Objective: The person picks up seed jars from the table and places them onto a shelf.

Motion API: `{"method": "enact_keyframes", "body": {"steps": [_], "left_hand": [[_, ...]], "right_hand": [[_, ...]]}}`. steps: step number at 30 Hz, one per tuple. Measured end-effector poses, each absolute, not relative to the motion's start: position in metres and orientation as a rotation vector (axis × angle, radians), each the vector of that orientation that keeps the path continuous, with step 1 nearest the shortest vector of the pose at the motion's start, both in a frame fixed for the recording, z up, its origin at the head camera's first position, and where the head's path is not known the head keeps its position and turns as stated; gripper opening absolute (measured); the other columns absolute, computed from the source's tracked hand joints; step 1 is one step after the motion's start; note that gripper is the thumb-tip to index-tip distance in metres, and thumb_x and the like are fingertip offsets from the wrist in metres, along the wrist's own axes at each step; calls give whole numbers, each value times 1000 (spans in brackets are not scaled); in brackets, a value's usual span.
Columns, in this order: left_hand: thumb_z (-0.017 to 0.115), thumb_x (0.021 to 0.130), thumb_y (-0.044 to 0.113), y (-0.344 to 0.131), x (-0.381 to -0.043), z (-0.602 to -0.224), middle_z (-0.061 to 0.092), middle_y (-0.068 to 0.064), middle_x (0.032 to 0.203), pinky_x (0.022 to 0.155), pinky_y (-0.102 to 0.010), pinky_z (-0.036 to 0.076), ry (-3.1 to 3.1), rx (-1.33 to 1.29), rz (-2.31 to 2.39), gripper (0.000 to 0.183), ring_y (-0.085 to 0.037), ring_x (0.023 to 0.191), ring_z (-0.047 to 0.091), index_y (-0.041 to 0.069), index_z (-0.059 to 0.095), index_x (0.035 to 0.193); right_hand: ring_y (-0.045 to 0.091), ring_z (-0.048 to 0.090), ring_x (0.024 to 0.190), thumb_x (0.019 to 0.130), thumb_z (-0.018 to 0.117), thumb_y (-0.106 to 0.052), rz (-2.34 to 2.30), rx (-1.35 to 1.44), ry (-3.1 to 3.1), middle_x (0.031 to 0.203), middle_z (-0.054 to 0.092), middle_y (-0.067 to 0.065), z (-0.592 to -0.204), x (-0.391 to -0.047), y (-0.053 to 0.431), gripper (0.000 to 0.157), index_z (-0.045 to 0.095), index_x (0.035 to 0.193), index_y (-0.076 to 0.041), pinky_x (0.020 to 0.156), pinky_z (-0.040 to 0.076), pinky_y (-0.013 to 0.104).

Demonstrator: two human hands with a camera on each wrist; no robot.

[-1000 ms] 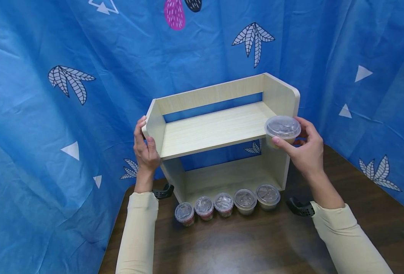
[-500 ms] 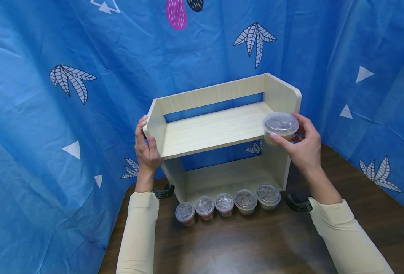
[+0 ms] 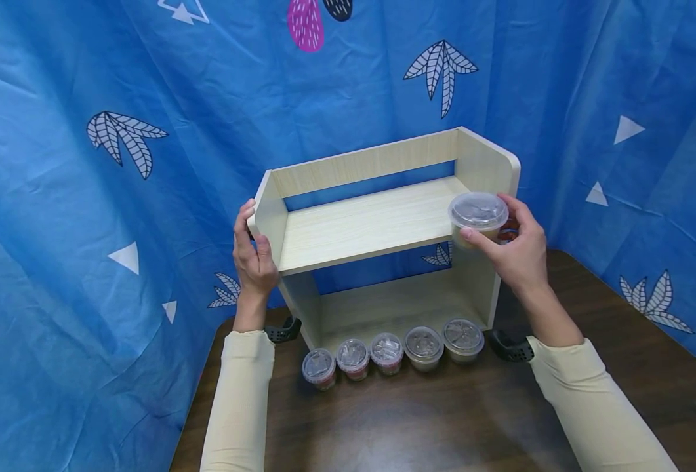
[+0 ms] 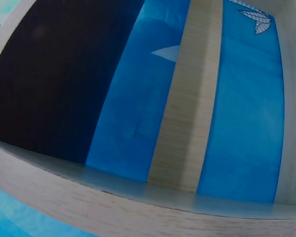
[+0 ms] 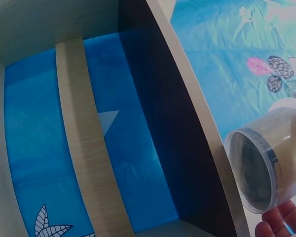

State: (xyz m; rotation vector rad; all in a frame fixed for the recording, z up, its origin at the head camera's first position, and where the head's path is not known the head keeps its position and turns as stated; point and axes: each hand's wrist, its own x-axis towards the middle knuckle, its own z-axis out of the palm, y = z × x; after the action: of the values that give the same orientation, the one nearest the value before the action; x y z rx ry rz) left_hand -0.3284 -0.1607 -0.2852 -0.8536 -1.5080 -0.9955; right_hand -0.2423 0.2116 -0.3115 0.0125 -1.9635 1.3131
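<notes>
A clear lidded plastic cup [image 3: 478, 211] with pale contents is in my right hand [image 3: 521, 252], thumb at its front and fingers around its far side. In the head view it overlaps the right front end of the shelf unit's [image 3: 371, 213] upper board. The right wrist view shows the cup's round base beside the board's edge, with fingertips [image 5: 281, 222] against its wall. My left hand [image 3: 255, 259] holds the unit's left side panel [image 3: 269, 219], fingers along its outer edge and thumb towards its front. That hand is out of sight in the left wrist view.
Several lidded cups stand in a row on the dark wooden table [image 3: 383, 419], before the unit's lower board [image 3: 397, 308]. The left ones, such as one small cup [image 3: 319, 368], show red; the right ones, including a larger cup [image 3: 463, 339], look pale. Blue curtain [image 3: 348, 85] hangs behind.
My right hand has carried the cup a little left and up, further over the upper board's right end. The left hand and the row of cups stay put.
</notes>
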Motion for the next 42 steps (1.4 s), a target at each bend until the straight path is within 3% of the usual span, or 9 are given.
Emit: {"method": "enact_keyframes", "body": {"steps": [7,12,19,24,29,42], "left_hand": [[40,87,-2,-161,-328,-285,44,-36,134,101,-38,45,-1509,-864,-1006,42,-48,119,50,-17,38,126],[41,94,7,-161,-330,-288,44,-33,136,100,-45,47,-1502,-858,-1016,41,-45,119,52,-16,38,127],[41,90,1,-167,-342,-294,45,-34,135,98,-49,47,-1503,-866,-993,42,-46,119,51,-15,39,128],[42,100,23,-176,-362,-306,46,-27,139,97,-46,48,-1506,-857,-983,46,-39,121,53,-9,41,132],[41,102,36,-179,-366,-308,47,-24,141,96,-45,49,-1504,-872,-979,52,-38,120,54,-5,42,133],[43,99,27,-178,-366,-308,47,-23,141,96,-48,49,-1504,-875,-983,46,-39,120,53,-5,42,133]], "right_hand": [[19,52,104,82,78,-30,1291,13,-1975,132,57,17,-311,-247,211,75,45,146,-8,83,43,21],[27,54,111,83,77,-34,1264,-5,-2007,135,57,14,-310,-248,209,77,44,147,-8,94,46,37],[33,53,121,83,75,-40,1245,-21,-2010,139,55,15,-309,-253,205,79,43,148,-8,102,43,52],[34,52,123,84,74,-41,1236,-34,-2009,141,53,15,-308,-256,202,78,43,148,-9,104,41,52],[32,53,122,84,74,-41,1233,-32,-1993,140,54,14,-310,-259,201,77,44,147,-9,102,43,50],[31,55,119,85,73,-42,1234,-3,-1972,139,56,13,-313,-267,200,76,44,147,-10,101,44,51]]}}
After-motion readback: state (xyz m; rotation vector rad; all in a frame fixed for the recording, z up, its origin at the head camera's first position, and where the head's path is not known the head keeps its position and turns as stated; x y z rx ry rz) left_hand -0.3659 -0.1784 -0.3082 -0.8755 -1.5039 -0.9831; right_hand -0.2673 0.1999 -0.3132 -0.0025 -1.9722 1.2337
